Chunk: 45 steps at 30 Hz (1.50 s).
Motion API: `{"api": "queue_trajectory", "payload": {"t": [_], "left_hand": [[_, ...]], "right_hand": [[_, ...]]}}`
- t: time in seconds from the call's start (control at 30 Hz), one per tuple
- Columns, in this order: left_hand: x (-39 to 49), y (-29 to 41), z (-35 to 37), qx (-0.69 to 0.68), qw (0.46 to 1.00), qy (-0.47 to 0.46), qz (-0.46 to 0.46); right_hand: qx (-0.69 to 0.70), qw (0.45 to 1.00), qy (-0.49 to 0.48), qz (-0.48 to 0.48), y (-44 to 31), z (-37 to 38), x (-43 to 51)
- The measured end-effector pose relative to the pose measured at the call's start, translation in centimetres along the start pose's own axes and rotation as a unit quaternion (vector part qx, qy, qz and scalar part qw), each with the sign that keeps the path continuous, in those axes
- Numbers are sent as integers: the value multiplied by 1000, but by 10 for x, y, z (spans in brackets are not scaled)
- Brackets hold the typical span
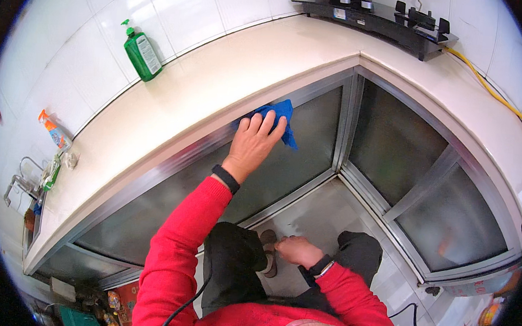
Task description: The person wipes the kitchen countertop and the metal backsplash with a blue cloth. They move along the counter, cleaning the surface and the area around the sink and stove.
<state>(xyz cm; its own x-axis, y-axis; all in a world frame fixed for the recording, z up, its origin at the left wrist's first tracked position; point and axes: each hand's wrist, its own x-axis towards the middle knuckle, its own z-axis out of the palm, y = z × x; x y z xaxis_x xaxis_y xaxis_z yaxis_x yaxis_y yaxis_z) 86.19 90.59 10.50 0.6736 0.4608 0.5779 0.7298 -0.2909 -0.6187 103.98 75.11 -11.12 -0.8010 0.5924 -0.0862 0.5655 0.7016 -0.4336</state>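
Note:
A blue cloth (288, 115) lies bunched under the fingers of my left hand (255, 142), pressed to the upper metal frame of a glass cabinet door (305, 143). Its loose edge hangs past my fingertips over the dark glass. Above the door runs the pale countertop (212, 87). My right hand (298, 252) is low between my knees, over the tiled floor, with its fingers curled. Whether anything is inside those fingers cannot be seen.
A green pump bottle (143, 57) and an orange-topped spray bottle (55, 132) stand along the tiled wall. A black gas stove (379, 23) sits at the back, with a yellow hose (484, 83). More framed glass doors (399, 136) meet at the corner. A faucet (23, 185) is far left.

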Motion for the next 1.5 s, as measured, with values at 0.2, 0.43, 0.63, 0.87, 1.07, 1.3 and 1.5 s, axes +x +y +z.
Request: {"api": "queue_trajectory", "payload": {"t": [0.2,0.43,0.63,0.87,1.07,1.3,1.5], "left_hand": [[53,22,37,40,999,-7,-10],[110,49,76,77,997,10,-1],[154,68,102,76,997,14,12],[151,74,110,53,998,-23,34],[78,43,79,20,999,-20,28],[-35,-5,8,10,998,-55,-26],[-146,-38,-48,36,987,-71,-138]], "right_hand": [[27,999,30,4,-4,-5,-7],[41,998,37,-10,-3,-11,-15],[25,998,47,-18,1,-14,-21],[44,997,46,35,8,-15,-26],[78,996,44,28,12,-21,-28],[30,998,18,48,16,-11,-21],[37,998,3,50,29,-1,-19]]}}
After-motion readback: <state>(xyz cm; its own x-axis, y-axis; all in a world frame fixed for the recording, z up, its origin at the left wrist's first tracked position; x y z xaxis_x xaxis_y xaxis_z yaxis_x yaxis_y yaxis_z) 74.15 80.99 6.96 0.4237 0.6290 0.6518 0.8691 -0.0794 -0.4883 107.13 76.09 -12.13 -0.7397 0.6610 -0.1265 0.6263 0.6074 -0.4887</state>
